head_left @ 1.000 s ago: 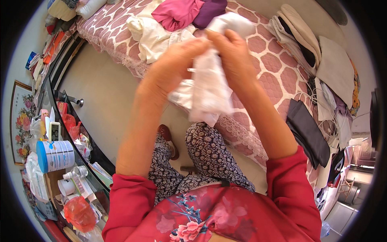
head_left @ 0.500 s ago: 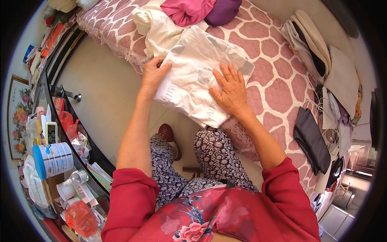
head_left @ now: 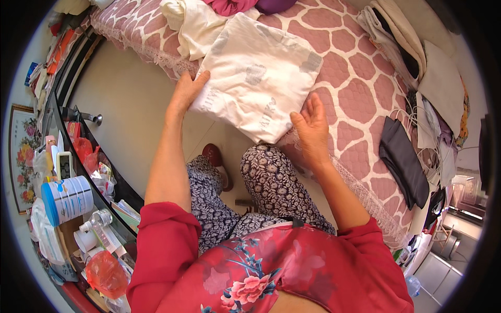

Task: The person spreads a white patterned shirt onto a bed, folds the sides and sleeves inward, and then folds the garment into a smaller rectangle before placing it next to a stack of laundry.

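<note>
A folded white printed cloth [head_left: 255, 78] with grey patches and lettering lies on the bed's near edge, its front corner hanging over by my knee. My left hand [head_left: 189, 93] is closed at its left edge, thumb at the rim and fingers partly hidden. Beside the right edge, my right hand [head_left: 313, 128] is open, palm turned inward and fingers pointing away, with the thumb close to the cloth. Whether that thumb touches it I cannot tell. Behind the folded piece lies a rumpled cream cloth [head_left: 195, 31].
The bed has a pink and white quilted cover [head_left: 355, 91]. Pink fabric [head_left: 229, 6] and a purple item [head_left: 276, 5] lie at the back. Dark folded fabric [head_left: 402, 161] sits at the right. On the left stands a cluttered shelf with a blue-lidded can [head_left: 68, 201] and a red plastic bag [head_left: 106, 274].
My right hand has lifted off the top of the cloth and moved to its right edge, turning sideways. The left hand stays at the left edge. The whole view has shifted slightly.
</note>
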### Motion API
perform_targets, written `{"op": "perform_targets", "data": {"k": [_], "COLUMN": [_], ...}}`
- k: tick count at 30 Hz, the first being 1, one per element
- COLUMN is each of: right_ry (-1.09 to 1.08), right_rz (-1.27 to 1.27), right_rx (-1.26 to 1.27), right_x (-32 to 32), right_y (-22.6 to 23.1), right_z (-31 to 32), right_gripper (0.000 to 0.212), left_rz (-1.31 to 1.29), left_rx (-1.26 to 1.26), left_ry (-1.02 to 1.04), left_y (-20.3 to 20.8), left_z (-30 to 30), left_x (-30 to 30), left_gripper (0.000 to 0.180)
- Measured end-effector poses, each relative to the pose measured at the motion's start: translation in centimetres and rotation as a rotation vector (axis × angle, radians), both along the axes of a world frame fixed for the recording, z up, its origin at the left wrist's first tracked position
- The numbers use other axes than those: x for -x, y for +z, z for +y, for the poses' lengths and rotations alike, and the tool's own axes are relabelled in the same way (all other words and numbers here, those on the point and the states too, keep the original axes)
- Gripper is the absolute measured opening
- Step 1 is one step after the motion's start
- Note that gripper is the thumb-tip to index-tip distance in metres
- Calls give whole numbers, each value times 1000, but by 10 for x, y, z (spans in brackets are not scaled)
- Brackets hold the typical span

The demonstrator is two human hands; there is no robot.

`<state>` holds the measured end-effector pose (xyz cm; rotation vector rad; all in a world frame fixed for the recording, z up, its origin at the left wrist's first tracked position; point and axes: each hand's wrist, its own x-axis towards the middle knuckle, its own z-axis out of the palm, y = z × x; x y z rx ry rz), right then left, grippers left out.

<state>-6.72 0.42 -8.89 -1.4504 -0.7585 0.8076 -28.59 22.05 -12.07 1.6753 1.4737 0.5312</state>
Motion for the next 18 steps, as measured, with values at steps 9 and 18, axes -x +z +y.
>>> {"op": "perform_targets", "data": {"k": [9, 18], "right_ry": [51, 8], "right_rz": [724, 749], "right_rx": [156, 108], "right_x": [4, 18], "right_y": [15, 12], "right_z": [-7, 17], "right_gripper": [38, 32], "left_rz": [-359, -353], "left_rx": [444, 514], "left_ry": [-182, -146], "left_y": [24, 49], "left_z": [-7, -13], "left_x": [10, 10], "left_gripper": [55, 58]}}
